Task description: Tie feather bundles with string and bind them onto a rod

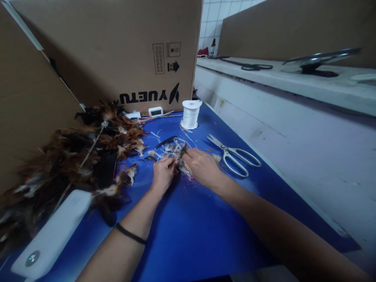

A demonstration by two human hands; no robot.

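My left hand [163, 172] and my right hand [201, 165] meet over the blue table, both with bent fingers closed on a small dark brown feather [183, 150]. Where the fingertips pinch is partly hidden. Just behind and under them lies a loose heap of white ribbon scraps and feather bits [173, 148]. Metal scissors [232, 153] lie to the right of my right hand, blades parted. Beyond the hands a spool of white ribbon [190, 114] stands upright. A big pile of brown and black feathers [79, 156] spreads to the left of my left hand.
A white bar-shaped device [57, 231] lies at the front left. Behind stand a cardboard box [132, 47] and a small white digital display [155, 112]. On the right ledge [276, 72] rest black scissors [252, 66] and a round tilted object on a stand [321, 57].
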